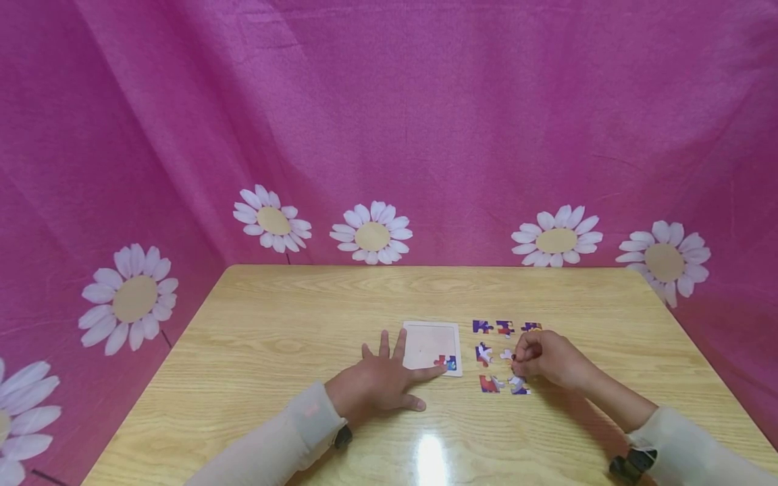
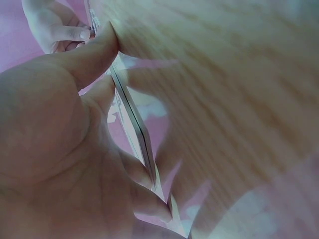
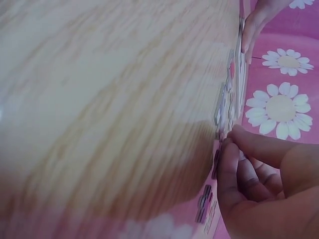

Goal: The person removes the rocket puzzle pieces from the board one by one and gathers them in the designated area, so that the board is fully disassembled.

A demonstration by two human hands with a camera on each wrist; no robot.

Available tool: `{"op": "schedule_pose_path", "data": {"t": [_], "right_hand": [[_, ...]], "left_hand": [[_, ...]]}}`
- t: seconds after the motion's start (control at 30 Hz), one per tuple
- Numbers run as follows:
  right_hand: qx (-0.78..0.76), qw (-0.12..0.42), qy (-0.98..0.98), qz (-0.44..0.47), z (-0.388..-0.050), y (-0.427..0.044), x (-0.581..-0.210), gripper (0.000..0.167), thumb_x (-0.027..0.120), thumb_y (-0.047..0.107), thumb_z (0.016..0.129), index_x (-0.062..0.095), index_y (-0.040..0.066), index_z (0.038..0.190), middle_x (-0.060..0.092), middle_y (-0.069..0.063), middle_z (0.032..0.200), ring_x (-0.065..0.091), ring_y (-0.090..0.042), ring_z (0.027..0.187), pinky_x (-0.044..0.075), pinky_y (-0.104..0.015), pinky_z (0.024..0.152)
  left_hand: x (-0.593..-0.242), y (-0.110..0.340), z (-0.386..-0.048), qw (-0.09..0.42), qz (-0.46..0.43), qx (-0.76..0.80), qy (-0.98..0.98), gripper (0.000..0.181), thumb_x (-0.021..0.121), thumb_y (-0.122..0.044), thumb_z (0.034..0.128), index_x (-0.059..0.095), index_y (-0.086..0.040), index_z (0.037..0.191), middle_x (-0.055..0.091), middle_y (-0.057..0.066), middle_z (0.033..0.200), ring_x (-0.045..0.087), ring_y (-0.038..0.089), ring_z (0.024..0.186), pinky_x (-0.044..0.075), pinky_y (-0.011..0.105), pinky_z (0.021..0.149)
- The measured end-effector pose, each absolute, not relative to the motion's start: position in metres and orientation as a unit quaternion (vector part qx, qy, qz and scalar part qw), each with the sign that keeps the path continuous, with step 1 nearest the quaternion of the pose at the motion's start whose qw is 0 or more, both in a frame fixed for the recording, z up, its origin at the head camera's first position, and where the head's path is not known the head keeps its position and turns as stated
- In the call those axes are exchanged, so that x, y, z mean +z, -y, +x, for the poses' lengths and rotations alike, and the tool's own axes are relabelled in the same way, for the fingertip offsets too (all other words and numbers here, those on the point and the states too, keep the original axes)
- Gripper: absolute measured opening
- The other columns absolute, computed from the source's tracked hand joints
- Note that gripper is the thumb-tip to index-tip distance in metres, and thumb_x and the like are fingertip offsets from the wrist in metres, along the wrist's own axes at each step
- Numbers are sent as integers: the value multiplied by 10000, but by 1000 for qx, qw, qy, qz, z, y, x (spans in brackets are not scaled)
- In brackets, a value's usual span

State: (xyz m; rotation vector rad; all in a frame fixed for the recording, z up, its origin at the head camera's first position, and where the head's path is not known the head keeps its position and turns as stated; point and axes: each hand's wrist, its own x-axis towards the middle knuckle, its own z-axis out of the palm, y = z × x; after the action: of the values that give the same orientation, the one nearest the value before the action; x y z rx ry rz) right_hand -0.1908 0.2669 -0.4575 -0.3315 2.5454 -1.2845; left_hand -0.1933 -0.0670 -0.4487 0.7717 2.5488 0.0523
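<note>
A square puzzle tray with a pale rim lies mid-table, and joined red and blue puzzle pieces sit in its near right corner. My left hand is spread flat at the tray's left and near side, one fingertip touching those pieces. Right of the tray, my right hand pinches a puzzle piece between thumb and fingers; they partly hide it. In the right wrist view the thumb and fingers of the right hand meet at the table surface.
Loose pieces lie in rows around the right hand: a purple piece, a red piece, a purple-and-white piece, a red-and-grey piece and others. The wooden table ends at a pink flowered cloth.
</note>
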Motion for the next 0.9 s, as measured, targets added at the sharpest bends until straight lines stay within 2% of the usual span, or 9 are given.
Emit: {"op": "schedule_pose_path", "data": {"t": [0.27,0.4,0.5,0.57,0.8,0.9], "right_hand": [[-438,113,-884,-119,-195,-253,-458,157,799,23,882,643,22,862,658,-45,800,559,-179,762,488,-242,653],[-448,112,-880,-108,-197,-242,-459,163,810,43,878,648,30,867,651,-45,800,556,-181,751,488,-257,631],[-470,121,-869,-98,-199,-232,-459,149,790,36,896,644,23,875,645,-52,786,541,-174,690,467,-267,558],[-484,121,-860,-101,-200,-226,-460,144,779,12,896,638,7,868,662,-68,782,558,-170,680,480,-273,566],[-467,102,-873,-98,-207,-206,-463,159,823,47,857,668,45,818,735,-35,786,633,-159,734,503,-336,721],[-464,102,-873,-110,-210,-199,-464,134,811,26,860,681,49,834,767,-51,848,699,-175,799,540,-367,776]], "left_hand": [[-449,67,-192,234,284,22,-930,678,589,-678,929,220,-705,1497,30,220,1719,67,567,1529,200,798,1113],[-448,67,-192,236,282,21,-930,672,583,-679,932,224,-701,1499,33,222,1718,71,567,1529,204,797,1113],[-447,67,-192,237,284,19,-929,669,574,-678,938,218,-695,1505,26,228,1716,68,569,1527,202,800,1111],[-446,67,-192,237,284,18,-929,670,573,-676,941,216,-693,1507,22,232,1715,66,569,1527,202,801,1110],[-447,67,-191,221,298,-1,-929,678,542,-700,944,185,-685,1520,23,268,1703,100,587,1514,248,802,1089],[-447,67,-191,220,297,-4,-929,683,542,-704,940,181,-687,1519,24,266,1704,102,587,1513,252,804,1084]]}}
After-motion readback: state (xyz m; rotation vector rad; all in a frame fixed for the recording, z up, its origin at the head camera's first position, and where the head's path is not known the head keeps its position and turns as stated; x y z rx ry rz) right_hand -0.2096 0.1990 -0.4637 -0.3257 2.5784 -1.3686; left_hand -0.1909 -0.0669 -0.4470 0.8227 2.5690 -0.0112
